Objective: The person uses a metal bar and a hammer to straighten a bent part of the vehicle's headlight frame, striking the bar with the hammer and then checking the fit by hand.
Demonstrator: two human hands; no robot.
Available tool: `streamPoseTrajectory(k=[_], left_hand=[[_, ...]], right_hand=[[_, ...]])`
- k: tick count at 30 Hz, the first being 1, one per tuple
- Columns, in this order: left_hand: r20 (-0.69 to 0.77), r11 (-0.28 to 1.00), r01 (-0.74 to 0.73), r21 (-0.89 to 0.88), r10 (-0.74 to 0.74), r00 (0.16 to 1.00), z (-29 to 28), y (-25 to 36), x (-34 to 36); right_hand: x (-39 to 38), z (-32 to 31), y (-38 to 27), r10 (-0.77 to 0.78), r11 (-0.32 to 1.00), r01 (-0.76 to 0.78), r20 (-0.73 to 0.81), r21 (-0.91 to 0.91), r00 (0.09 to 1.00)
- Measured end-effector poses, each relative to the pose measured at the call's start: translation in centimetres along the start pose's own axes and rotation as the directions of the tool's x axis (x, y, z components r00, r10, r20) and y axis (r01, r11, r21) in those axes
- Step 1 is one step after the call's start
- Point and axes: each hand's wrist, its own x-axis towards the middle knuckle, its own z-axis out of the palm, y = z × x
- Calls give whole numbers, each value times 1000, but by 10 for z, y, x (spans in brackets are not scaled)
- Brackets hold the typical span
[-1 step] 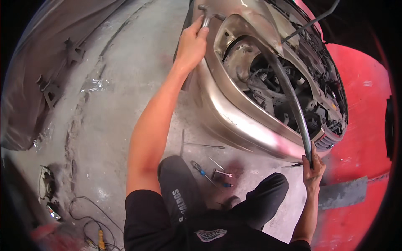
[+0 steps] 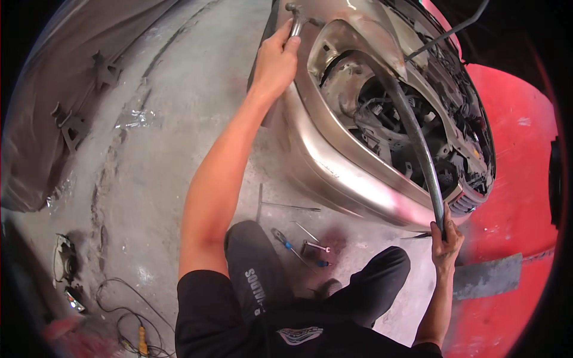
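My left hand (image 2: 276, 64) is closed around the handle of a hammer (image 2: 296, 25). The hammer's head is at the gold-coloured fender (image 2: 352, 21) of a car; whether it touches the metal I cannot tell. My right hand (image 2: 446, 243) grips the near end of a long, bent steel bar (image 2: 413, 131). From there the bar runs up across the open headlight recess (image 2: 346, 89), and its far end is hidden behind the fender's edge. Below the recess curves the gold bumper (image 2: 325, 158).
Hand tools lie on the concrete by my knees: a T-handle wrench (image 2: 286, 206), blue-handled pliers (image 2: 280, 237) and a small spanner (image 2: 319, 246). A cable with a yellow connector (image 2: 143, 341) lies lower left. A rod (image 2: 444, 34) stands over the engine bay. Right is a red panel (image 2: 513, 131).
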Motion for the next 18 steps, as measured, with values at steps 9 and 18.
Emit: streamPoseTrajectory(k=[9,18], left_hand=[[-91,994,72,-77,-79,993,-3,3,4],[-69,998,-45,39,47,997,7,-9,19]], right_hand=[[-5,-10,-5,141,990,-140,62,-20,988],[-1,-3,-6,62,998,-61,21,-9,998]])
